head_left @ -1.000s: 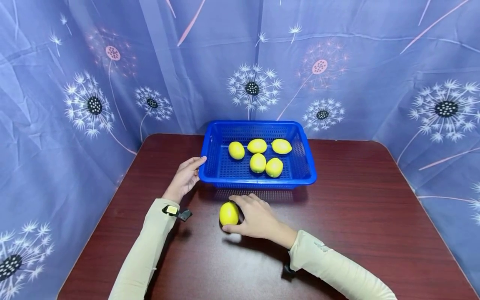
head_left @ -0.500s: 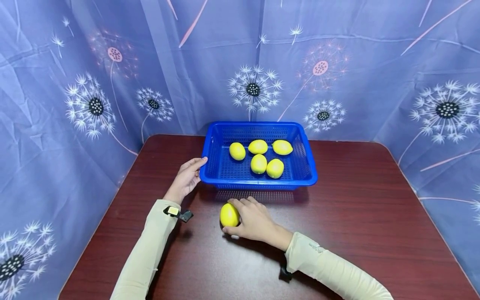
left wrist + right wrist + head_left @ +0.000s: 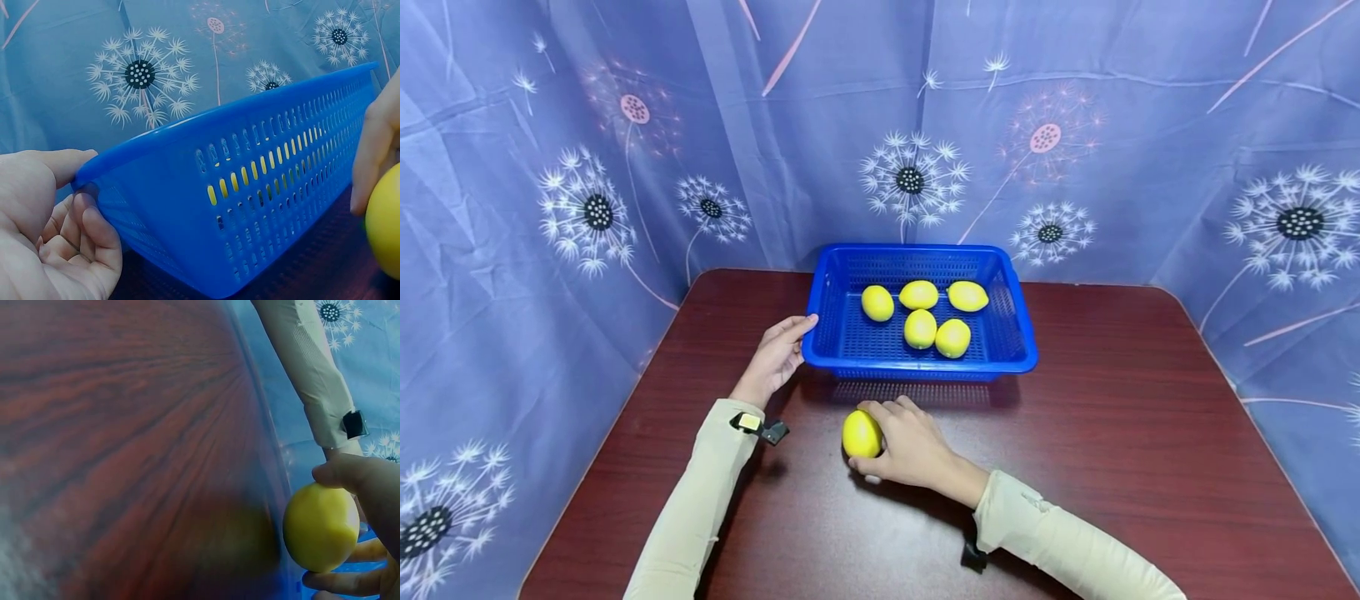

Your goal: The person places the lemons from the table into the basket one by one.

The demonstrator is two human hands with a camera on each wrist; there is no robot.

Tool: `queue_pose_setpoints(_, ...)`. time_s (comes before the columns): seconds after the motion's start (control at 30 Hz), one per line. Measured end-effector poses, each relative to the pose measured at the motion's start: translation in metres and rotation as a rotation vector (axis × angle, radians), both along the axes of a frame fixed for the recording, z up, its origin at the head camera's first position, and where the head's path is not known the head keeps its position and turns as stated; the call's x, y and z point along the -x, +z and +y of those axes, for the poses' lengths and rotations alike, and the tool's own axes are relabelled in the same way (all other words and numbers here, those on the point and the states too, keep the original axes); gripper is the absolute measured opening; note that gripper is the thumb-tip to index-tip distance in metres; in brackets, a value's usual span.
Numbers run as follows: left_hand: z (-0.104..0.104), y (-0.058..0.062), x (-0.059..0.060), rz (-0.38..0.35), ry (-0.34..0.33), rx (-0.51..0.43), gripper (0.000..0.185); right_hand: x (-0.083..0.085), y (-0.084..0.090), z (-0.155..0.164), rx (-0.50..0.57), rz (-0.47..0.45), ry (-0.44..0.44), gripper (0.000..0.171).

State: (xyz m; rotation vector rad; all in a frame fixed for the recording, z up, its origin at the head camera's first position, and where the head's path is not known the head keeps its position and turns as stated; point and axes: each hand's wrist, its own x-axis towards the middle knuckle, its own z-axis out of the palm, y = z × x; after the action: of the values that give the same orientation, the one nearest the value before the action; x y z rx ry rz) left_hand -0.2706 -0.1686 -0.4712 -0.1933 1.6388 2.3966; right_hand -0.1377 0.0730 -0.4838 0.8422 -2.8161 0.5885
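Note:
A blue slotted basket (image 3: 1017, 337) stands at the back of a dark wooden table (image 3: 1112, 433) and holds several yellow lemons (image 3: 936, 328). My left hand (image 3: 775, 358) grips the basket's near left corner (image 3: 94, 172), thumb on the rim and fingers curled against its wall. In front of the basket my right hand (image 3: 910, 446) grips one more yellow lemon (image 3: 861, 434), thumb below and fingers over the top (image 3: 320, 526). This lemon sits at or just above the tabletop; I cannot tell which.
Blue cloth printed with dandelions (image 3: 910, 179) hangs close behind and on both sides of the table. Bare wood lies to the right of the basket and along the near edge.
My right hand has closed more snugly round the lemon and drawn slightly toward me. The left hand and the basket have stayed put.

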Motion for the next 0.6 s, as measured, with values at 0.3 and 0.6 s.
queue_pose_setpoints(0.3, 0.000, -0.003, 0.003, 0.005, 0.005, 0.003, 0.011, -0.003, 0.010, 0.008, 0.056, 0.000, 0.048, 0.075)
queue_pose_setpoints(0.6, 0.001, -0.002, 0.003, 0.003, 0.001, -0.009, 0.012, -0.007, 0.041, 0.017, 0.093, -0.049, 0.084, 0.074)
